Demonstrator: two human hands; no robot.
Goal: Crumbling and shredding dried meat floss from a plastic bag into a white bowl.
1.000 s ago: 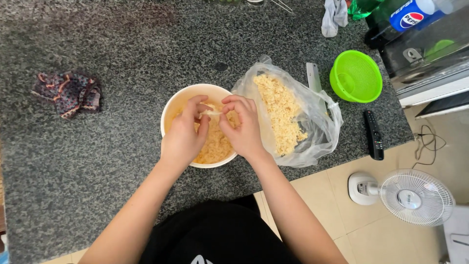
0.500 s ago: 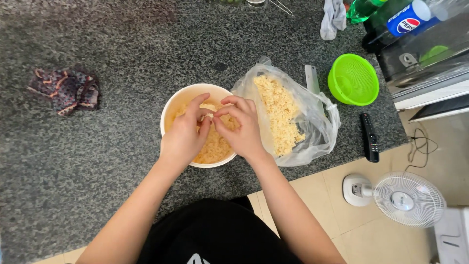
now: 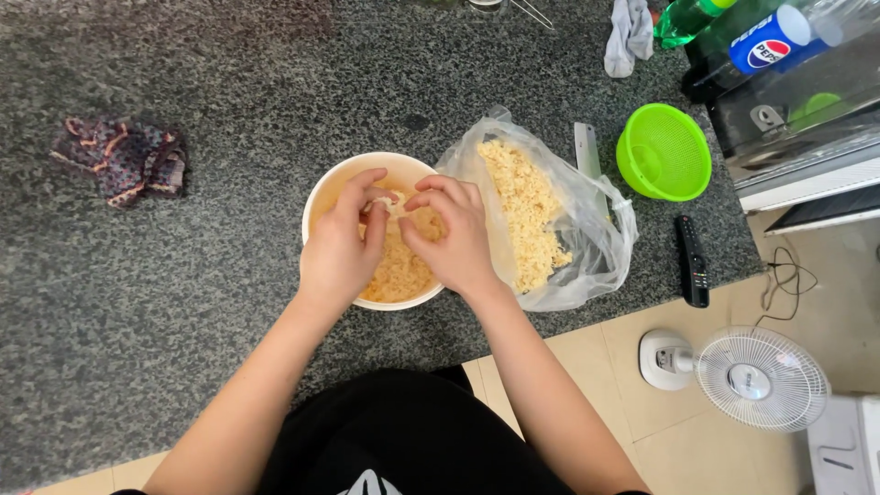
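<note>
Bowl (image 3: 335, 188) on speckled tabletop (image 3: 183, 275), yellow crumbly food inside. Left hand (image 3: 341, 247) and right hand (image 3: 456, 236) over bowl, fingertips together pinching small pale piece (image 3: 392, 203). Plastic bag (image 3: 550, 215) just right of bowl.

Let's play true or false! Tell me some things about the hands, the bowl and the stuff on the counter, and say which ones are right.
1. Both hands are over the round bowl. True: the left hand and the right hand meet above it.
2. The plastic bag is empty. False: it holds yellow crumbly food.
3. The green strainer lies right of the bag. True.
4. The black remote is inside the bowl. False: it lies on the counter near the edge.
5. The white fan stands on the counter. False: it is on the floor.
</note>
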